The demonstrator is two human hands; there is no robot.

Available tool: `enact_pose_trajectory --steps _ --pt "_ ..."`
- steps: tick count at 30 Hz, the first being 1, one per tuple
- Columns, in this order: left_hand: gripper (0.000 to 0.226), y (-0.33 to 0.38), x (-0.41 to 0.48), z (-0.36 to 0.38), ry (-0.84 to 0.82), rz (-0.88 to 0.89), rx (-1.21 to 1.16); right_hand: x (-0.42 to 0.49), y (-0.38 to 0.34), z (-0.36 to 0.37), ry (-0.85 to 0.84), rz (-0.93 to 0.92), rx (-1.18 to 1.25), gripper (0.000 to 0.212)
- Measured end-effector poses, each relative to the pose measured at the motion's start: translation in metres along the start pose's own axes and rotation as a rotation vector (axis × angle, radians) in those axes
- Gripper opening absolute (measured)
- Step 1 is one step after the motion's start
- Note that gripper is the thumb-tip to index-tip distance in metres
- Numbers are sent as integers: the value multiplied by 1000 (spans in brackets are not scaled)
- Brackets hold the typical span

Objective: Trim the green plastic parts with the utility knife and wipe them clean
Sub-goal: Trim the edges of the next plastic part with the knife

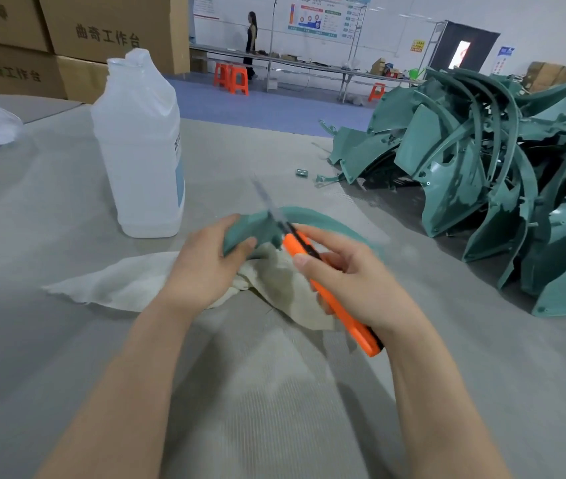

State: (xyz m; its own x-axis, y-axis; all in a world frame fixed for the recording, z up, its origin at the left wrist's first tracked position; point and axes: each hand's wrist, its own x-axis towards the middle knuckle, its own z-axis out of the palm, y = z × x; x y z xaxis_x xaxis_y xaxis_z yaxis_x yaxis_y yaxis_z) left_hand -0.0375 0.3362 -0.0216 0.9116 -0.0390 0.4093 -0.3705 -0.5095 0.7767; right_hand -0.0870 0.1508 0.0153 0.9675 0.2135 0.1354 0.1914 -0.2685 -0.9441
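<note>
My left hand (205, 264) grips one end of a curved green plastic part (260, 229), whose thin arc runs off to the right behind my right hand. My right hand (350, 281) holds an orange utility knife (336, 305) with its blade out, blurred, crossing the part's upper edge. A pale wiping cloth (136, 285) lies on the table under both hands.
A translucent plastic jug (140, 150) stands to the left of the part. A heap of green plastic parts (481, 167) fills the right side, with small green scraps (302, 172) in front of it. Cardboard boxes (67, 39) are stacked behind the grey table (274, 409).
</note>
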Motion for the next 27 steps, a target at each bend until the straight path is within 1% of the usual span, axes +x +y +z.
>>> enact_pose_trajectory --steps 4,7,9,11,13,14,16,18,23,27 --pt "12 3 -1 4 -26 14 13 -7 -6 8 -114 -55 62 42" --pt "11 3 -1 3 -22 2 -10 -11 -5 1 -145 -38 111 40" --pt "12 2 -2 3 -24 15 -10 -9 -1 -4 -60 -12 143 35" --pt "19 3 -3 2 -28 14 -18 -5 4 -8 115 30 110 28" --pt "22 3 -3 0 -21 5 -44 -3 12 -13 257 65 -60 21" --pt "22 3 -2 0 -18 4 -47 -2 15 -14 280 77 -131 20" --pt "24 3 -2 1 -21 6 -48 -2 17 -13 279 97 -165 17" --pt "24 3 -2 1 -24 8 -46 -2 17 -10 245 105 -155 20" --pt "27 2 -2 0 -20 5 -40 -2 15 -8 201 76 -165 23" --pt "21 3 -3 0 -19 -7 -45 -3 14 -8 182 72 -141 26"
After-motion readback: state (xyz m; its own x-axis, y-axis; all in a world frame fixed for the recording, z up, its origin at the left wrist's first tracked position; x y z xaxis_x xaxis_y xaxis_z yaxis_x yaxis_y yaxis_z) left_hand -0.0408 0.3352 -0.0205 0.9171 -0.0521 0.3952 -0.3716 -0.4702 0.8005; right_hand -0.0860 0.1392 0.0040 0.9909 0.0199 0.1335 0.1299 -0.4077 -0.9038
